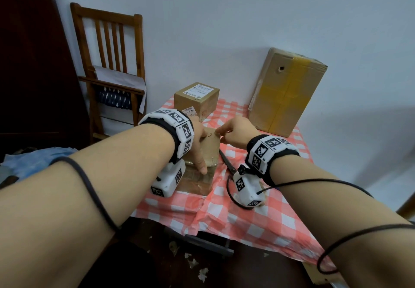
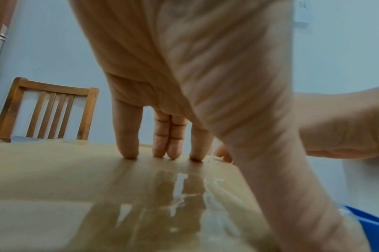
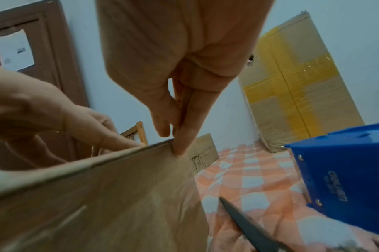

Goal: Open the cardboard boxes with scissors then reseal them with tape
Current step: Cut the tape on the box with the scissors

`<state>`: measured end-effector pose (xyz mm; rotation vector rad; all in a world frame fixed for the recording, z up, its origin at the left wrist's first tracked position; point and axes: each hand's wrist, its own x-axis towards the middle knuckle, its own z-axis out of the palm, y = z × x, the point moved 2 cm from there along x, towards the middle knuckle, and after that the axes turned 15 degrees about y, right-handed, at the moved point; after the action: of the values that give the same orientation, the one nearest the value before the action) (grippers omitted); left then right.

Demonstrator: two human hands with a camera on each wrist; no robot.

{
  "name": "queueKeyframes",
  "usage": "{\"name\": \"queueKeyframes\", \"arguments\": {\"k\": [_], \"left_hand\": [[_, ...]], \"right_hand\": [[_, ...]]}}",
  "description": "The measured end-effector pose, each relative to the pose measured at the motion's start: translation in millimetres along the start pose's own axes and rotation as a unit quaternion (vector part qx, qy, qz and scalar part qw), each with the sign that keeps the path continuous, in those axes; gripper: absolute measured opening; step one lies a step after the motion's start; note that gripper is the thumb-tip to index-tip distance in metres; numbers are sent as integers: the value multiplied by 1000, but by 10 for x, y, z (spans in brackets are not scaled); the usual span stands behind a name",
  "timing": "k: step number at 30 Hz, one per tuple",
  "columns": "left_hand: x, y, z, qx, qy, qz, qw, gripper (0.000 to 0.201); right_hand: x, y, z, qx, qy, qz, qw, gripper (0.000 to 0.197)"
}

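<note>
Cardboard box (image 1: pixel 210 150) lies on the worktop (image 1: pixel 265 211) under the flat, straight-fingered left hand (image 1: pixel 198 143), while the right hand (image 1: pixel 235 131) pinches its far corner, so the flap may tear if pulled hard.

Three cardboard boxes on the checkered surface (image 1: pixel 258 200): one flat box (image 1: pixel 208 152) at frame centre, one small box (image 1: pixel 196 98) with a white label behind it, one large box (image 1: pixel 287 92) banded in yellow tape at upper right, leaning against the wall. One pair of scissors (image 1: pixel 228 161) just right of the flat box. One blue tape dispenser (image 3: pixel 343 173), seen at the right edge of the right wrist view. Two hands: left hand (image 1: pixel 198 146) and right hand (image 1: pixel 235 131), both at the flat box. One wooden chair (image 1: pixel 112 67) at upper left. One dark door (image 1: pixel 29 63) along the left edge. Two wrist cameras, one per forearm.
</note>
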<state>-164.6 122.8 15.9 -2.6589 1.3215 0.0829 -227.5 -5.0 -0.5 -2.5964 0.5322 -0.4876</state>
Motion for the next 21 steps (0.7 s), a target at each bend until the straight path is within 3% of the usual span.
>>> {"name": "queueKeyframes", "arguments": {"k": [7,11,17,21], "left_hand": [[37,-3,28,8,7,15,1000,108],[65,-2,27,13,8,28,999,109],[114,-21,59,3,16,31,999,110],[156,-46,106,4,22,12,1000,92]], "right_hand": [[-78,-113,-24,-129,-47,-98,986,40],[-76,-141,3,-161,-50,-116,979,38],[-52,-123,18,-156,-42,-118,980,42],[6,-94,64,-137,-17,-129,982,32]]}}
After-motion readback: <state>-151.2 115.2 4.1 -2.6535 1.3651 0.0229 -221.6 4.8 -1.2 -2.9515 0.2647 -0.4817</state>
